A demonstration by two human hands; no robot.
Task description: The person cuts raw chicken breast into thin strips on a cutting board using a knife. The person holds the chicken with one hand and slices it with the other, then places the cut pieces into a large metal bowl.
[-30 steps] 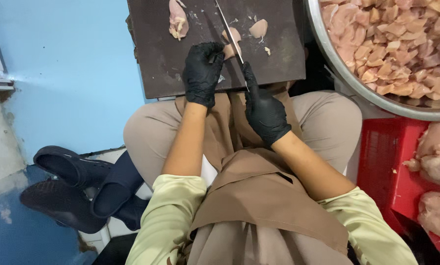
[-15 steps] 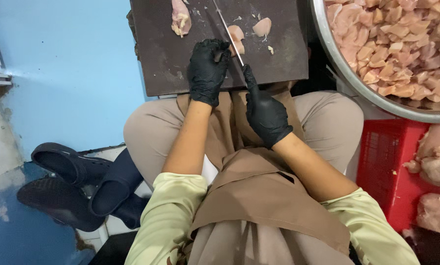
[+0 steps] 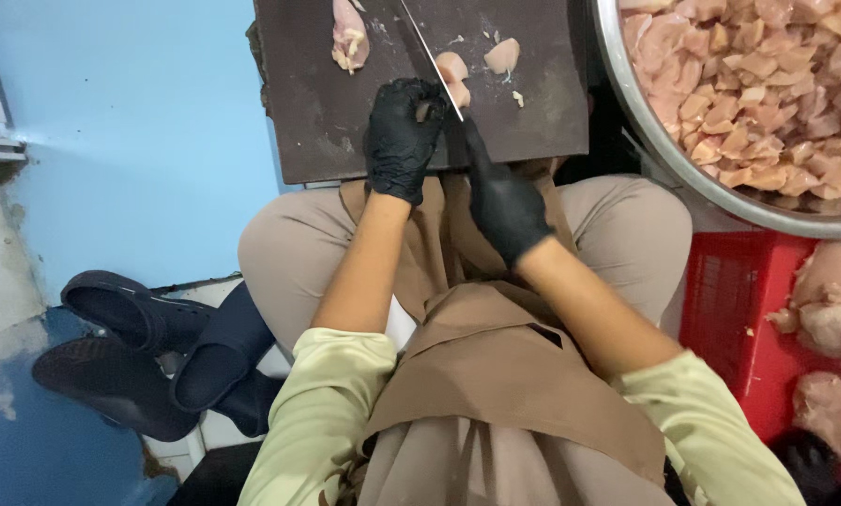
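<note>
The right hand (image 3: 503,199), in a black glove, was closed around the handle of a long, narrow steel kitchen knife (image 3: 432,58), whose blade ran away from the person and slanted toward the left hand's side, its tip pointing at the far edge of the dark brown rectangular cutting board (image 3: 327,122). The left hand (image 3: 400,139), also black-gloved, lay on the board just beside the blade, fingers curled down and pressing a small pale pink piece of raw chicken (image 3: 454,77) that touched the knife's edge; how tightly it was held could not be told. Just beyond the knife on the right hand's side lay another small cut chunk of chicken (image 3: 502,54) and a tiny scrap (image 3: 518,97), apart from each other. Well beyond the left hand, near the board's far edge, rested a longer uncut strip of raw chicken (image 3: 349,36), its long axis running away from the person. Out past the right hand stood a large round steel bowl (image 3: 655,141) heaped with cut chicken pieces, its rim near the board's side. Nearer the person on that side sat a red plastic crate (image 3: 730,300) with whole pale chicken pieces (image 3: 828,309) lying over it. Outside the left forearm, on the blue floor, lay dark rubber clogs (image 3: 130,314).
</note>
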